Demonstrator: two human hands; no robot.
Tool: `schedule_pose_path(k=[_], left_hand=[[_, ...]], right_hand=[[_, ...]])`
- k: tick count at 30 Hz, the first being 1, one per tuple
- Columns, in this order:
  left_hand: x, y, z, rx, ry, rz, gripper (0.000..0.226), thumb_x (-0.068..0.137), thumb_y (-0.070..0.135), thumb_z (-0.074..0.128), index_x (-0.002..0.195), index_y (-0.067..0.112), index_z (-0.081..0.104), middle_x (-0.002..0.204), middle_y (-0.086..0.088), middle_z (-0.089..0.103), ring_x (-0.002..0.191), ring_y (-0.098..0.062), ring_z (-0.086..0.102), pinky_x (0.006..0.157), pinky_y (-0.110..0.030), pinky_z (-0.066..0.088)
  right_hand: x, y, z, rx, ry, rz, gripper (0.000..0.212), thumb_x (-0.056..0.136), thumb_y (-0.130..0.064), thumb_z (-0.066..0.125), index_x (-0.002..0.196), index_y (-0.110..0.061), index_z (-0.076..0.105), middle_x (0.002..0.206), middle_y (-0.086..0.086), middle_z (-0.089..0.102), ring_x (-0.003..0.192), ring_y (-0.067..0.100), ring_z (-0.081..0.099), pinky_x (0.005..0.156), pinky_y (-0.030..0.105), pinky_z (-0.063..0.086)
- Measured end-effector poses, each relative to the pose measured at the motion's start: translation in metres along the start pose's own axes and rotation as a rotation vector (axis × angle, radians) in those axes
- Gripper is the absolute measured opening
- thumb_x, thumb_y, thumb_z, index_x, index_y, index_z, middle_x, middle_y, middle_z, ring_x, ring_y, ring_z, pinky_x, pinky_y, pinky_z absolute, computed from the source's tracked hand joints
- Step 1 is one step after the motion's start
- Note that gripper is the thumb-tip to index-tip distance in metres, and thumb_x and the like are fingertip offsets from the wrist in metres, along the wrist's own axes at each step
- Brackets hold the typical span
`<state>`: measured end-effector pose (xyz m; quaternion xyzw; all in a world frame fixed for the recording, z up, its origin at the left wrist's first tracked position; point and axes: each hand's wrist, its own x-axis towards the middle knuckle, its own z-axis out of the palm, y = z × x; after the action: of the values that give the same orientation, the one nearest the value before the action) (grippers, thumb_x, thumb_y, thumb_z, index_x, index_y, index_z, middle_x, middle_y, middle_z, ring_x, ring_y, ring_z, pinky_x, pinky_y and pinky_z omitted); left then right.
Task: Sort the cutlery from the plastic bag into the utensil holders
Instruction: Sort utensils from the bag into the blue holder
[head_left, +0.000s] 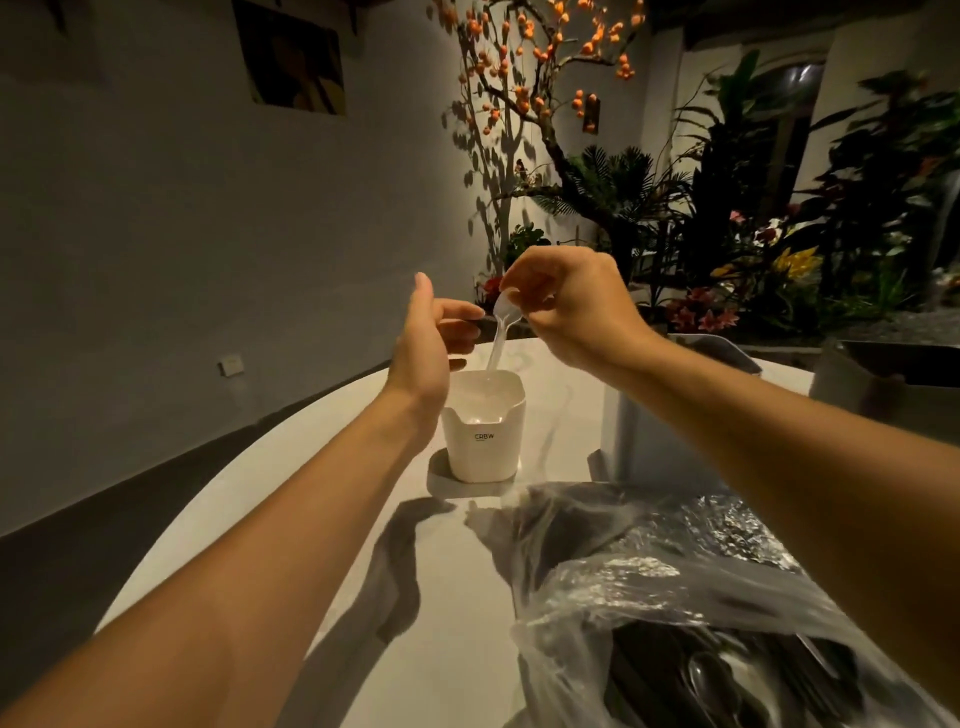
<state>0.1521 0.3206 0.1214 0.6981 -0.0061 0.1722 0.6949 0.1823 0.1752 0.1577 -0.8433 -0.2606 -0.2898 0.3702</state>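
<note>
head view: right hand (576, 306) pinches clear spoon (501, 332) above holder (483, 436); left hand (431, 338) loosely open

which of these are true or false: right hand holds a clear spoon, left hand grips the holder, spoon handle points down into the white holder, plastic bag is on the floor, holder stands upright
1. The right hand holds a clear spoon. True.
2. The left hand grips the holder. False: it hovers above the white holder, holding nothing.
3. The spoon's handle points down into the holder. True.
4. The plastic bag is on the floor. False: it lies on the white table.
5. The holder stands upright. True.
</note>
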Motion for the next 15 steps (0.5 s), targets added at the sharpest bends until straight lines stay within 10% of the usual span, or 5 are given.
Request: schedule_pose_path(k=[7,15], left_hand=[[0.022,-0.033,-0.005,0.165,0.081,0.018,0.071,0.105,0.055,0.013,0.100,0.014,0.071,0.103,-0.006,0.071,0.105,-0.022,0.060,0.095,-0.041,0.042],[0.019,-0.043,-0.009,0.189,0.163,-0.011,0.066,0.106,0.052,0.016,0.103,0.011,0.067,0.105,-0.006,0.067,0.104,-0.021,0.059,0.093,-0.038,0.044]], right_hand=[[-0.005,0.031,0.062,-0.274,-0.099,-0.042,0.017,0.092,-0.013,0.068,0.109,-0.017,0.065,0.103,0.003,0.069,0.092,0.020,0.065,0.079,0.037,0.059],[-0.015,0.036,0.059,-0.360,-0.399,0.053,0.029,0.097,-0.011,0.058,0.119,-0.024,0.072,0.124,0.000,0.067,0.110,0.023,0.062,0.096,0.039,0.053]])
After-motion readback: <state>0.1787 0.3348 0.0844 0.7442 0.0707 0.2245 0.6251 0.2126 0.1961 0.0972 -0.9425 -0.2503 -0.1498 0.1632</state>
